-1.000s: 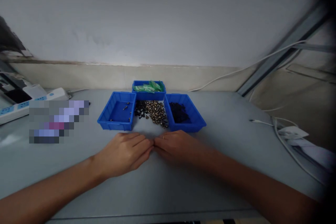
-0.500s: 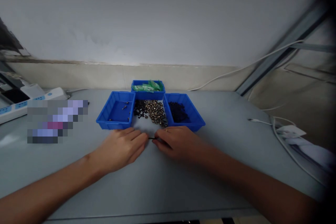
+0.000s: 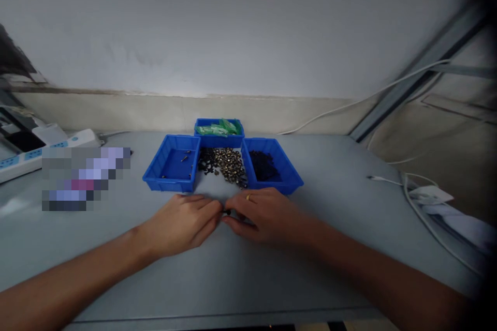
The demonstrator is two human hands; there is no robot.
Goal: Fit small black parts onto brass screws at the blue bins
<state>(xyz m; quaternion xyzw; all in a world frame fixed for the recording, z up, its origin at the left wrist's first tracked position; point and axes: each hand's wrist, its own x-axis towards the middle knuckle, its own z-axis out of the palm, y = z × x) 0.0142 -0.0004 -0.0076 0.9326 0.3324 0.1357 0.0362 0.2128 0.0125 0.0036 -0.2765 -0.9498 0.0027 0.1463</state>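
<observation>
Grips a small dark part at the lower centre of the frame, pinched at the fingertips of the left hand, fingers closed around one end. Sticks out rightward from that pinch, toward the right hand. Runs roughly level across the frame along its long axis, judging by the short visible stretch, with a rounder dark end to the right. Lies nearest the left hand, directly at its fingertips, yet also just beside the right thumb and index finger, curled around that rounder end from below and above. Impossible to tell contact from mere closeness on the right, at so small and dark a spot, and so impossible to tell a grip there from a loose curl. Shows a gap farther back between right thumb and index finger, and a gold-coloured ring above it. Keeps low over the bench, near the front edges of the blue trays. Has a loose pile of brass-coloured pieces just beyond the hands, at mid-frame, with small black pieces along its left side. Also includes the left tray with a few screws, the right tray with dark pieces, and the rear tray with green bags.
</observation>
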